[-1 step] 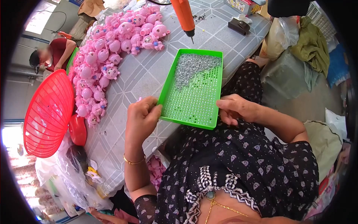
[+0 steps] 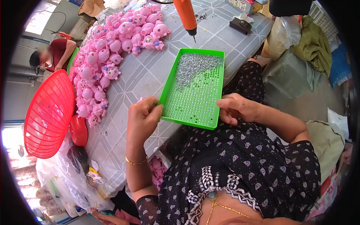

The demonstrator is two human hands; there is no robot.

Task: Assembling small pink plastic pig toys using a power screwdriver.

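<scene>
Over the near edge of the table (image 2: 146, 75), green tray (image 2: 170, 79) | metal bits (image 2: 191, 69) heaped loose at far end; many nearer holes look filled, dark ones left | left hand (image 2: 143, 114) curled, pinching near-left corner | right hand (image 2: 236, 108) half-curled, thumb at right rim, cannot tell if gripping

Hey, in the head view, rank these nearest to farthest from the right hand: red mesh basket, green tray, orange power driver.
From the right hand:
1. Green tray: at the hand, on its left.
2. Orange power driver: past the tray's far end.
3. Red mesh basket: far left, beyond the pink toys.
</scene>
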